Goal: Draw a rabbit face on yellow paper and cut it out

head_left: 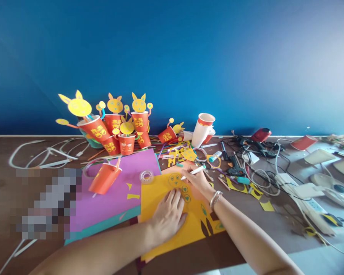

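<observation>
My left hand (166,215) lies flat on a sheet of yellow paper (153,202), fingers stretched out. In my right hand (198,179) is a white marker (193,172), its tip close to a round face (175,178) drawn near the sheet's top edge. Below that face are two small circles (185,193) with green hearts inside. Ear-shaped drawings and dark leaf-shaped cutouts (206,227) show at the sheet's lower right. A roll of clear tape (146,176) rests at the sheet's upper left corner.
Purple paper (109,206) lies left, with a tipped red paper cup (105,178) on it. Red cups with yellow animal heads (139,122) stand behind. A white cup stack (201,131) is at back. Glue guns (235,165), cables and a power strip (302,194) crowd the right.
</observation>
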The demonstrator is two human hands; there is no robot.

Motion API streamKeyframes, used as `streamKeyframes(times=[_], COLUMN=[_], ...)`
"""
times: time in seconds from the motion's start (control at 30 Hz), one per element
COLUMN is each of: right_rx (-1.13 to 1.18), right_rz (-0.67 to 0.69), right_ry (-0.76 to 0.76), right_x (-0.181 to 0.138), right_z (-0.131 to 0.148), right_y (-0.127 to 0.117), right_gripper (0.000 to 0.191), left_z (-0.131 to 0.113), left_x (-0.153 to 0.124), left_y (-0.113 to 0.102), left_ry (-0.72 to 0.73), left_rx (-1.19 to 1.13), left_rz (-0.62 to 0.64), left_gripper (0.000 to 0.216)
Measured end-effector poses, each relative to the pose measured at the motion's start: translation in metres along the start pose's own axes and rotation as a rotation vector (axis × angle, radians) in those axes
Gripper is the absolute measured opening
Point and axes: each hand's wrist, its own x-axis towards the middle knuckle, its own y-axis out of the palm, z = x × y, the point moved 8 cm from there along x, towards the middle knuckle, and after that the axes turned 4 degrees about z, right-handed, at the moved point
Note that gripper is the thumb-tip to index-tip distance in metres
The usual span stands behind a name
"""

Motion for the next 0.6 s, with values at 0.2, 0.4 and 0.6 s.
streamKeyframes(times=[0.2, 0.4, 0.6], right_rx=[-0.212, -0.231, -0.233], right_rz=[0.011, 0.008, 0.025], right_ry=[-0.033, -0.002, 0.01], right_x=[0.0029, 0.0026, 0.0029], right_z=[0.0013, -0.0008, -0.0021], right_y=[-0.002, -0.0022, -0.0002], right_gripper=[0.022, 0.019, 0.021], left_z=[-0.0023, -0.0016, -0.0018], left_x=[0.0033, 0.0036, 0.0029], left_y=[0.0024, 0.0016, 0.0006], left_ry=[0.039, 0.038, 0.031], left_rx=[0.046, 0.057, 0.054], left_rz=[0.051, 0.073, 0.07], left_gripper=[0.048, 0.049, 0.048])
